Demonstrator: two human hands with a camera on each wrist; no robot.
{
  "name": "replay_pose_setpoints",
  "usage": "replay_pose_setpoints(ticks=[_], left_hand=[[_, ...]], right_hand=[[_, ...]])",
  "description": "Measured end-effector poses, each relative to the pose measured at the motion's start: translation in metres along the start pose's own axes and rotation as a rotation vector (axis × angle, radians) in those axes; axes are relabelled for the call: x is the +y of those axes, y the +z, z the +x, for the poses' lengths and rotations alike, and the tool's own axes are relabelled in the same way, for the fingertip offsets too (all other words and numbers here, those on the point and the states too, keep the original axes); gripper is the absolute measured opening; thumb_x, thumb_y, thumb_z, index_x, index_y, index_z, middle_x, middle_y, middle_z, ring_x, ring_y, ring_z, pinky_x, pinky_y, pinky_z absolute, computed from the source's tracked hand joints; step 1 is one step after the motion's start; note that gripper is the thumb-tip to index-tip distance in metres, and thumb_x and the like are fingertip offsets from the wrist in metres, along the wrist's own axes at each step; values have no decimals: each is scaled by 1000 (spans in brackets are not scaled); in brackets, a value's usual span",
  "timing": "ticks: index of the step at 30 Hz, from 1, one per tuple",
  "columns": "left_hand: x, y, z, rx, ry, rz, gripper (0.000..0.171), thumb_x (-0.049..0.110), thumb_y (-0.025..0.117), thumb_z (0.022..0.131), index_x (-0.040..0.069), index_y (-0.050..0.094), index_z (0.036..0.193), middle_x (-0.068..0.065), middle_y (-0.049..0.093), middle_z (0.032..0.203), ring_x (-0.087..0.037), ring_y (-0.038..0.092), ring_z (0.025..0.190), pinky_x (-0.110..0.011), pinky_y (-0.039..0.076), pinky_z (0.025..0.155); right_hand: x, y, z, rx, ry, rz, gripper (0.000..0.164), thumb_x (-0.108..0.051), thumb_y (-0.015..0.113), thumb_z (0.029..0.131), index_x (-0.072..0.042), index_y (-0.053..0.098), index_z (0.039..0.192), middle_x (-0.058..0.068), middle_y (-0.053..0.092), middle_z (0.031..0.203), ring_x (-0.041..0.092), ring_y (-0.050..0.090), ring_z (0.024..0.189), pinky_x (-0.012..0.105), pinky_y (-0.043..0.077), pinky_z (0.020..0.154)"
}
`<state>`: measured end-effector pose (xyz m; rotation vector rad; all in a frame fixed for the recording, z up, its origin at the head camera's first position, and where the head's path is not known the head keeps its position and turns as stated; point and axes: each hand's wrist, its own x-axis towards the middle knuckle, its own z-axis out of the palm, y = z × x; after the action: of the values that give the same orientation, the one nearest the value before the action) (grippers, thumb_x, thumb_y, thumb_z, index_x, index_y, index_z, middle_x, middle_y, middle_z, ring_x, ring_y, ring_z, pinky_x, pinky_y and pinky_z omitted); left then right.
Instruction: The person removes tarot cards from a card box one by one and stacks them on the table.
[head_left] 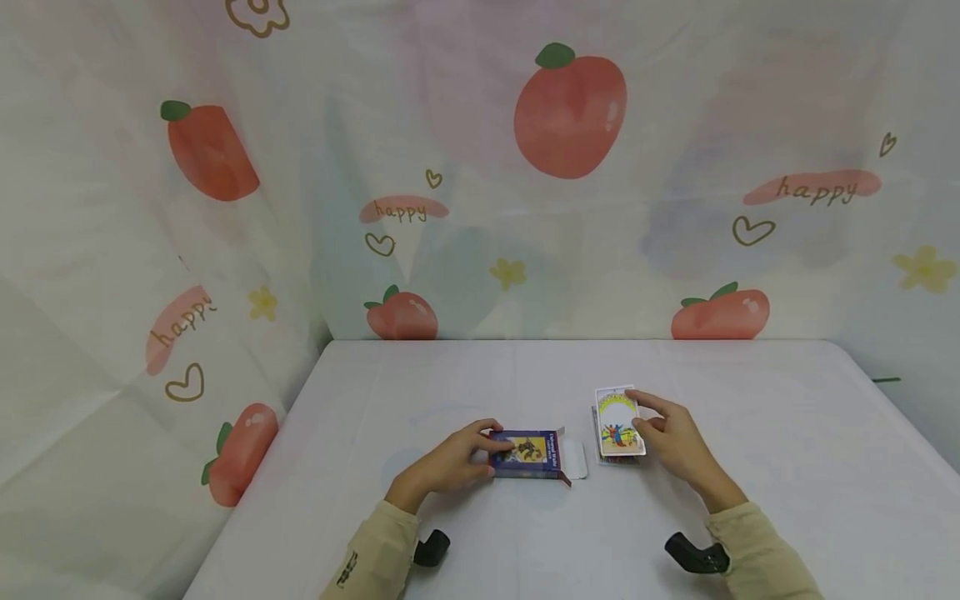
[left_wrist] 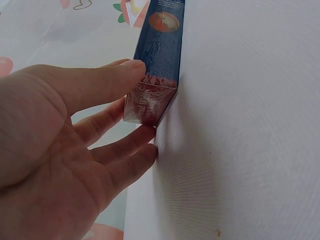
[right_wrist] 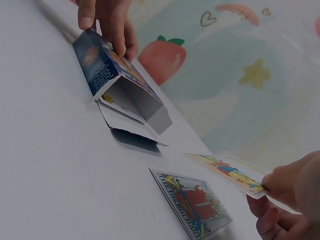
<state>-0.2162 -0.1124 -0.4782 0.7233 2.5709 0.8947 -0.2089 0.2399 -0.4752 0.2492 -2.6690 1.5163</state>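
Observation:
My left hand (head_left: 457,457) holds the near-left end of a blue and purple card box (head_left: 528,450), thumb on one side and fingers on the other. The box lies on the table, its flap open toward the right. In the right wrist view, a pale printed sheet or card (right_wrist: 120,107) shows inside the box. My right hand (head_left: 678,442) pinches a picture card (head_left: 618,414) with a rainbow design by its right edge. Under it, a small stack of picture cards (right_wrist: 192,205) lies on the table, with the held card raised and tilted above it.
A white cloth covers the table (head_left: 465,375). Behind and to the left hangs a printed backdrop (head_left: 480,267) with fruit, hearts and flowers. Black curved pieces (head_left: 432,550) stick out by both sleeves, low over the table.

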Motion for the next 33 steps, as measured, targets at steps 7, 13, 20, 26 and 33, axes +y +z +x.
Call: replay_pose_setpoints(ticks=[7,13,20,26,33], left_hand=[[-1,0,1,0,6,-1,45,9,71,94,24,66,137,-3,44,153,-29,39,148,-52,35,121],[-2,1,1,0,4,-8,45,9,71,94,24,66,136,-2,44,153,-28,38,148,-51,35,121],[-2,1,1,4,11,-10,46,9,71,93,23,65,137,-2,45,152,-29,39,147,-51,36,120],[-2,0,0,6,29,-3,46,8,71,93,22,65,137,-2,45,152,-28,40,147,-51,36,120],[-3,0,1,10,36,6,46,9,71,93,22,65,137,-2,46,152,-28,40,147,-52,37,119]], right_hand=[[5,2,1,-39,1,-9,45,6,53,97,10,50,142,38,48,143,6,54,62,21,46,55],[9,6,2,-35,-5,-26,44,8,52,96,11,52,140,38,52,138,4,49,60,22,43,52],[11,10,1,-30,12,-75,43,6,53,97,9,53,140,37,53,138,10,55,73,22,46,56],[14,11,0,-40,44,-112,43,4,52,98,7,53,141,37,48,143,24,60,89,21,47,61],[15,14,0,-40,58,-135,42,3,52,98,7,54,140,37,52,139,22,58,88,22,47,59]])
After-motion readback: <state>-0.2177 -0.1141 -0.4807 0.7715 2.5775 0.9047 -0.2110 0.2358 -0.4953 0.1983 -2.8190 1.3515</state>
